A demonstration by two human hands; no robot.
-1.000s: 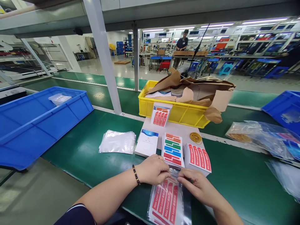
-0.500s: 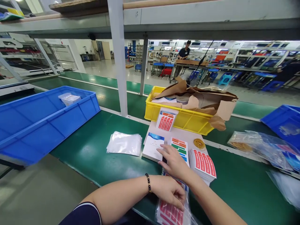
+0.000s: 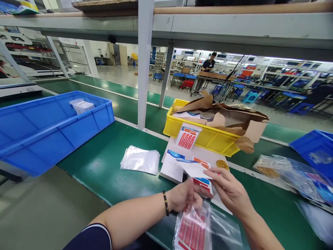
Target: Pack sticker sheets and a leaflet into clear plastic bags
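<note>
In my right hand is a thin white booklet with a blue band, pinched at its right end and held over the stacks. My left hand, with a beaded bracelet, is smeared by motion at the top of a clear plastic bag; whether its fingers grip the bag cannot be made out. Red label sheets show through the bag. Beyond my hands stand a stack of white booklets and a stack of coloured sticker sheets, partly covered by the held booklet.
Flat clear bags lie left on the green table. A yellow crate with torn brown paper stands behind, a sticker sheet leaning on it. Rubber bands lie nearby. Blue bins flank the workspace; a post rises ahead.
My right hand has lifted a booklet from the white stack and moved right with it. My left hand has moved up from the bagged label sheets to the bag's upper end.
</note>
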